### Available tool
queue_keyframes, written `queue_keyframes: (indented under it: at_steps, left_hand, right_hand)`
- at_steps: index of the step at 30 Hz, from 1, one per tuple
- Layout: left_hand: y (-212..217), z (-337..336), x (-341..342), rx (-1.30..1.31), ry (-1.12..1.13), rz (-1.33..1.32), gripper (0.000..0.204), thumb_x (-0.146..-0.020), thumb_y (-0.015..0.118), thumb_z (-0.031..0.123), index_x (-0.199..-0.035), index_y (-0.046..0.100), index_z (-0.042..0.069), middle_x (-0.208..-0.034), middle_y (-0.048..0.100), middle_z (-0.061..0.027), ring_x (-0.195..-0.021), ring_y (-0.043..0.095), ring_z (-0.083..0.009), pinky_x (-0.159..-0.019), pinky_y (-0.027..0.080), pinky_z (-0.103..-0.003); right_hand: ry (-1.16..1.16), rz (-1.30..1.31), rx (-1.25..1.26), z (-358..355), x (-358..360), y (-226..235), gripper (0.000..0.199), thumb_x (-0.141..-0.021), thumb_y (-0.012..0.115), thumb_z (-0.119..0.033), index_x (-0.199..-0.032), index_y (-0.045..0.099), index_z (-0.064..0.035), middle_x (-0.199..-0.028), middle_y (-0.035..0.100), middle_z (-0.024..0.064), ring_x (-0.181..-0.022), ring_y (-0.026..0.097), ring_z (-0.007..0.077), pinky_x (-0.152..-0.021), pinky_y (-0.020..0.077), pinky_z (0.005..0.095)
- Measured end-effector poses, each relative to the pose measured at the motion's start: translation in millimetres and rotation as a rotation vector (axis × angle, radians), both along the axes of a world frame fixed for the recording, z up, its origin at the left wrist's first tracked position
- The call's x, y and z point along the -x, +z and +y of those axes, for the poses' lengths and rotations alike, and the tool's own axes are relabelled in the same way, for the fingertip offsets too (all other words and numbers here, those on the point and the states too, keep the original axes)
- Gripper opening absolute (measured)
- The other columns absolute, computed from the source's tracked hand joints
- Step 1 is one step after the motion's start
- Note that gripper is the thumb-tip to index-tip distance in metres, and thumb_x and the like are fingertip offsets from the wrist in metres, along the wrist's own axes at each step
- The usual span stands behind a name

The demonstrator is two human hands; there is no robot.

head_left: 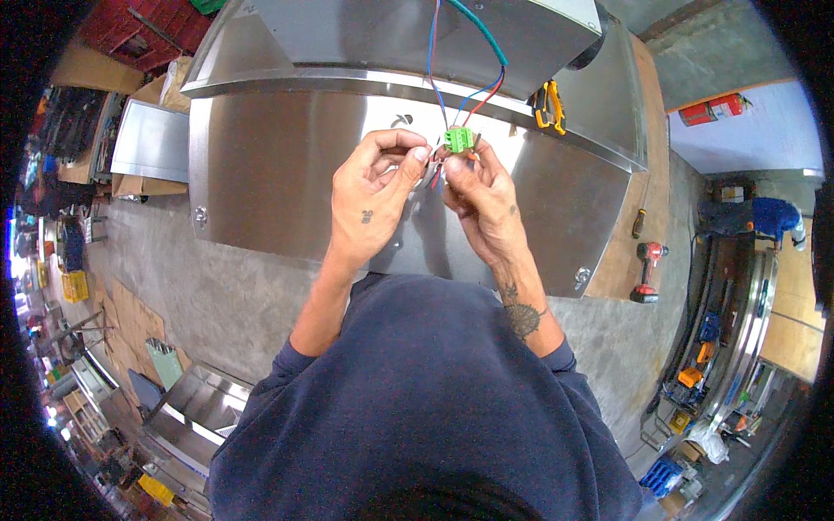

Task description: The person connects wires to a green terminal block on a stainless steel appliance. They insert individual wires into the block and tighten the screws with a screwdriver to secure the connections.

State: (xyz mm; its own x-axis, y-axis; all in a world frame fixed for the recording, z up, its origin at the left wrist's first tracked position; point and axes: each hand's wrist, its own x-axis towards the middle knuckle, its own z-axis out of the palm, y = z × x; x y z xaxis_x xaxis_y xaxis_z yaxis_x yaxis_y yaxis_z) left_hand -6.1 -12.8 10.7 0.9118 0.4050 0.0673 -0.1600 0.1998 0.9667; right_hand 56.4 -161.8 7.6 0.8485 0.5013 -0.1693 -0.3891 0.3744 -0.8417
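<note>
In my right hand (488, 195), thumb and fingers grip a green terminal block connector (459, 140) with several slots. Thin red and blue wires (432, 61) come down to it from above, some out of a teal cable sleeve (486, 39). My left hand (369, 195) is closed in a pinch just left of the connector, at a thin wire by the fingertips. More short red and pale wire ends (436, 176) show between the two hands. Both hands are above a brushed stainless steel panel (278, 174). The fingertips partly cover the wire ends.
Yellow-and-black pliers (550, 108) hang over the steel ledge at right. A red cordless drill (647, 271) and a screwdriver (639, 223) lie on the wooden board beyond the panel's right edge. Another person (769, 217) bends over at far right. A steel box (204, 399) stands at lower left.
</note>
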Motion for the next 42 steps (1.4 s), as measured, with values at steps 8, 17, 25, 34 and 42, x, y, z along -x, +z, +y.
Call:
queue_keyframes:
  at_steps: [8,17,25,34,42]
  left_hand:
    - [21.3,20.5,3.4,-0.071,0.263,-0.164,0.021,-0.103,0.069,0.005,-0.12,0.062,-0.005,-0.106,0.07,-0.0097,-0.096,0.069,-0.013,-0.086,0.057,-0.026]
    - [21.7,89.9,-18.7,-0.075,0.504,-0.245,0.025,-0.104,0.068,0.006,-0.125,0.061,-0.006,-0.113,0.073,-0.0134,-0.101,0.071,-0.0149,-0.09,0.059,-0.027]
    - [-2.2,115.8,-46.2,-0.077,0.576,-0.28,0.023,-0.104,0.069,0.006,-0.122,0.063,-0.006,-0.11,0.073,-0.0131,-0.095,0.07,-0.0141,-0.087,0.058,-0.026]
    - [4.6,111.3,-44.9,-0.06,0.41,-0.303,0.025,-0.104,0.068,0.006,-0.125,0.061,-0.005,-0.108,0.073,-0.0108,-0.096,0.069,-0.0126,-0.087,0.056,-0.025]
    - [29.6,69.7,-34.6,-0.088,0.217,-0.198,0.031,-0.103,0.07,0.008,-0.129,0.062,-0.007,-0.115,0.069,-0.0106,-0.101,0.068,-0.0132,-0.089,0.06,-0.028]
  right_hand:
    - [0.121,-0.33,0.226,35.8,3.4,-8.2,0.031,-0.103,0.073,-0.027,-0.122,0.066,-0.004,-0.1,0.062,-0.003,-0.084,0.05,0.0047,-0.074,0.0433,0.0234]
    - [0.061,-0.87,0.363,124.4,-20.4,-11.5,0.02,-0.108,0.061,-0.018,-0.119,0.064,-0.0016,-0.088,0.067,0.0135,-0.074,0.059,0.0199,-0.065,0.0472,0.0358]
    - [-0.057,-1.152,0.47,139.2,-37.7,-25.3,0.012,-0.104,0.06,-0.012,-0.112,0.062,-0.0032,-0.087,0.065,0.0232,-0.084,0.064,0.0437,-0.071,0.0503,0.0532]
    - [-0.041,-1.046,0.445,127.7,-34.4,-28.2,0.014,-0.105,0.06,-0.014,-0.109,0.064,-0.0012,-0.089,0.065,0.0219,-0.082,0.063,0.0408,-0.075,0.0502,0.0495]
    - [-0.042,-0.924,0.446,88.8,-24.0,-17.4,0.023,-0.111,0.056,-0.021,-0.115,0.066,0.0003,-0.082,0.063,0.0065,-0.075,0.06,0.0125,-0.066,0.0483,0.0301]
